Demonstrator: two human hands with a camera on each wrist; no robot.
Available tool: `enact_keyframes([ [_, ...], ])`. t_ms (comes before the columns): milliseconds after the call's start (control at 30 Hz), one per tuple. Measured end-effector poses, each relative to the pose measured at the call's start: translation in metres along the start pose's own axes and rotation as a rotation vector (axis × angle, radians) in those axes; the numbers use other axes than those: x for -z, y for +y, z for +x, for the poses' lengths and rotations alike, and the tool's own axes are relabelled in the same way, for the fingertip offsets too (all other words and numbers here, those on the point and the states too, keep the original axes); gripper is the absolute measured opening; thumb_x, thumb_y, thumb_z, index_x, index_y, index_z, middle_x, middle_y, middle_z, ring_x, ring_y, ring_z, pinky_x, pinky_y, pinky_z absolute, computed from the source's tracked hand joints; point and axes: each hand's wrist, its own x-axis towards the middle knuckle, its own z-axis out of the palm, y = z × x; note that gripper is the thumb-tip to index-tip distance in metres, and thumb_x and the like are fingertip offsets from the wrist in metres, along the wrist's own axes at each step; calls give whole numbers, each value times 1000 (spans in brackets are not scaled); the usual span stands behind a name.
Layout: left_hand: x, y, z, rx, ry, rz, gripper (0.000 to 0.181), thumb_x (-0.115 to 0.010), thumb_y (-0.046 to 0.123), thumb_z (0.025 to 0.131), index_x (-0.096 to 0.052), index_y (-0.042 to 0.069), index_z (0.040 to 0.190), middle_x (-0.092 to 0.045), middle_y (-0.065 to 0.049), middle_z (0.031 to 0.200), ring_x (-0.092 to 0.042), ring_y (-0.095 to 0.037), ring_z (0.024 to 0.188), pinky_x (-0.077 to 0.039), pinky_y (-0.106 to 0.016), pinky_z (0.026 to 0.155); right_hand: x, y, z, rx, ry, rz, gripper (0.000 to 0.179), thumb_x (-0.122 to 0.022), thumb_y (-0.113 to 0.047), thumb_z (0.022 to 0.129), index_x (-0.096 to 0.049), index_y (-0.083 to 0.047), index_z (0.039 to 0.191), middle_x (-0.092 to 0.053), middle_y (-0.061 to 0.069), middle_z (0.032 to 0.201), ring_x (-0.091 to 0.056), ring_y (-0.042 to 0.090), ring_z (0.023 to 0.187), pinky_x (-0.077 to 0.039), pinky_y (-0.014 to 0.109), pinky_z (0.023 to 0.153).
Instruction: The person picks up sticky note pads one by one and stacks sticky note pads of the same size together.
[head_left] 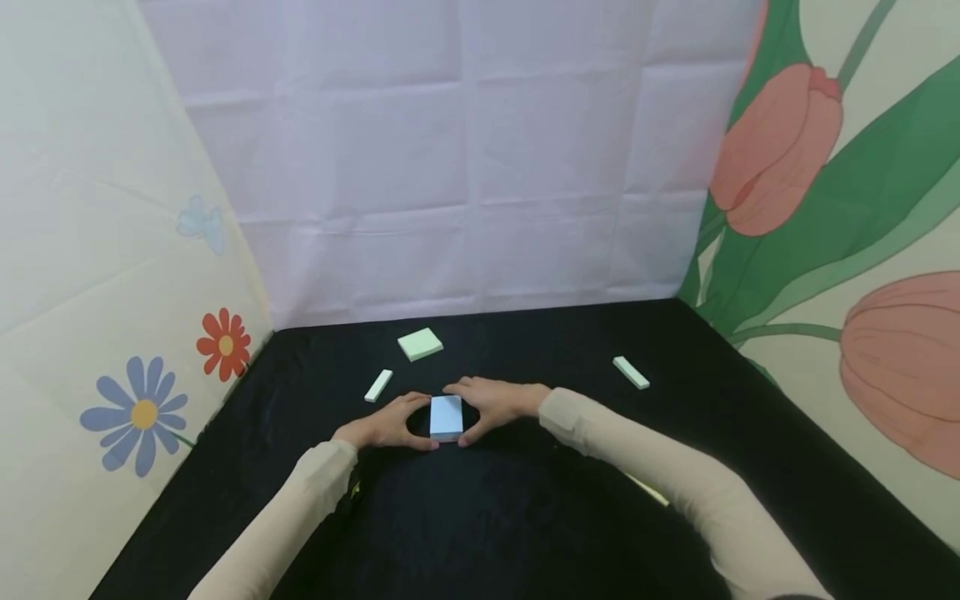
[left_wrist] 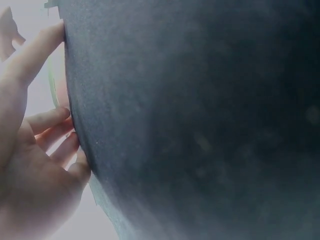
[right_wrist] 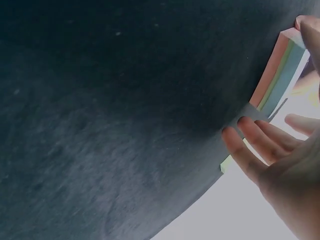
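Observation:
A stack of sticky notes (head_left: 446,417) with a light blue top lies on the black cloth between both hands. In the right wrist view its side (right_wrist: 280,75) shows pink, green and blue layers. My left hand (head_left: 389,423) holds it from the left, thumb at the near corner and fingertips at the far one. From the right, my right hand (head_left: 495,404) puts its thumb to the near corner, and its fingers reach past the far edge. Those fingers (right_wrist: 260,145) look fairly straight and spread in the right wrist view. The left wrist view mostly hides the stack.
Behind the hands lies a pale green sticky note pad (head_left: 421,343). A narrow whitish pad (head_left: 378,385) is left of the stack, another (head_left: 631,372) far right. A yellow strip (head_left: 647,489) shows partly beside the right sleeve. Printed cloths surround the black tabletop (head_left: 525,333).

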Motion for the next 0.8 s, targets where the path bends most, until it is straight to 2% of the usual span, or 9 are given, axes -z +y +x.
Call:
enact_keyframes([
  [267,2,0,-1,-8,-14,2,87,-76,42,85,-36,2,151,-32,-15,153,-32,-35,137,-31,-54,108,3,2,-9,22,91,-29,69,-58,-51,97,-42,-8,148,-48,8,139,-51,20,121,-44,39,99],
  [567,2,-2,1,6,-33,-3,90,-78,43,83,-35,3,152,-30,-14,154,-31,-34,138,-30,-53,109,3,10,-13,-9,154,-49,53,-57,-45,99,-52,-12,140,-53,5,134,-53,18,118,-45,39,99],
  [800,4,-1,0,20,-29,-11,89,-79,42,83,-36,3,150,-31,-14,154,-31,-33,137,-30,-53,109,5,12,-15,-8,188,-80,44,-57,-40,100,-57,-12,135,-56,3,123,-55,15,110,-47,36,93],
])
